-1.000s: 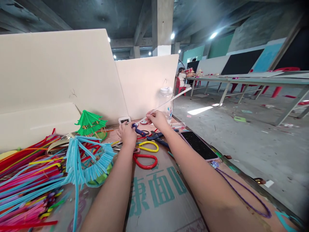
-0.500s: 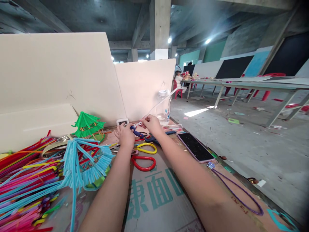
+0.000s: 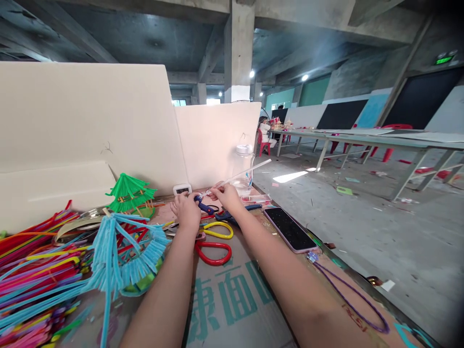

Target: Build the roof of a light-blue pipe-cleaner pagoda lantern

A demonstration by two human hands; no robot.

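My left hand [image 3: 186, 210] is closed around a small dark blue glue gun [image 3: 206, 208], whose body is largely hidden by the fingers. Between the fingers and thumb of my right hand [image 3: 229, 199] is a long translucent glue stick [image 3: 255, 167]. Its free end slants up to the right, and its other end meets the back of the gun. Just below my hands lie scissors with yellow handles [image 3: 221, 231] and red handles [image 3: 215, 261]. A dark-handled tool [image 3: 252, 207] lies partly under my right forearm.
Left of my arms stand a light blue pipe-cleaner model [image 3: 108, 251] and a green roofed one [image 3: 130, 192], beside piled pipe cleaners [image 3: 39, 275]. A clear bottle [image 3: 243, 164] and small white device [image 3: 181, 188] stand behind. A phone [image 3: 290, 229] lies near the right edge. Someone sits far back [image 3: 266, 130].
The view has tilted up slightly, so things sit lower in the picture. The glue stick's free end has dipped to a flatter slant. Both hands keep their holds.
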